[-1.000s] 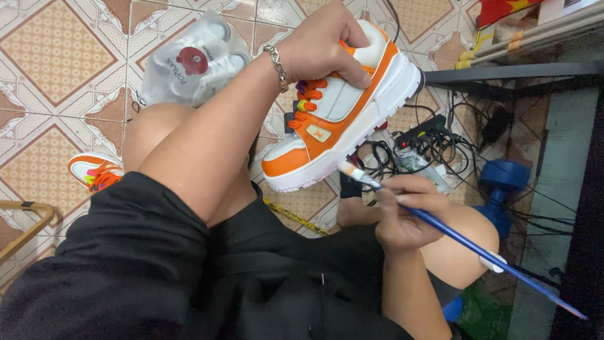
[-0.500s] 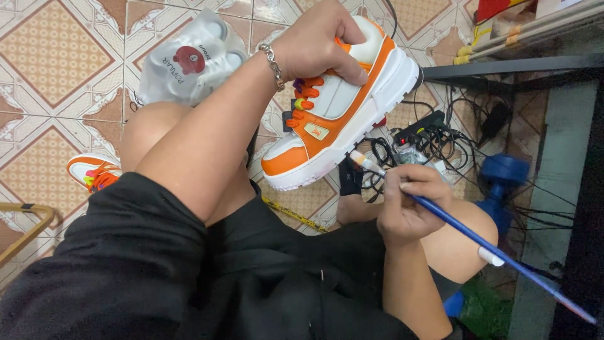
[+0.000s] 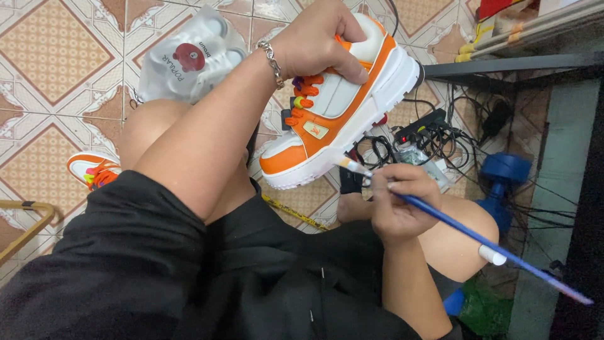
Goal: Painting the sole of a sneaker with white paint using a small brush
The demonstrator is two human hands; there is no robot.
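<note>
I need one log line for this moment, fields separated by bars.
left hand: holds orange-and-white chunky sneaker | right hand: holds long blue-handled paintbrush | brush tip: at sneaker's white sole edge | floor: patterned tiles

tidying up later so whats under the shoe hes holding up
Under the shoe: tiled floor, a tangle of black cables and a yellow tape. The shoe and right hand cover the rest.

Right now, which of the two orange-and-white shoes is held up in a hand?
The shoe at top centre, gripped by the left hand with the brush tip at its sole. The other shoe lies on the floor tiles, untouched.
</note>
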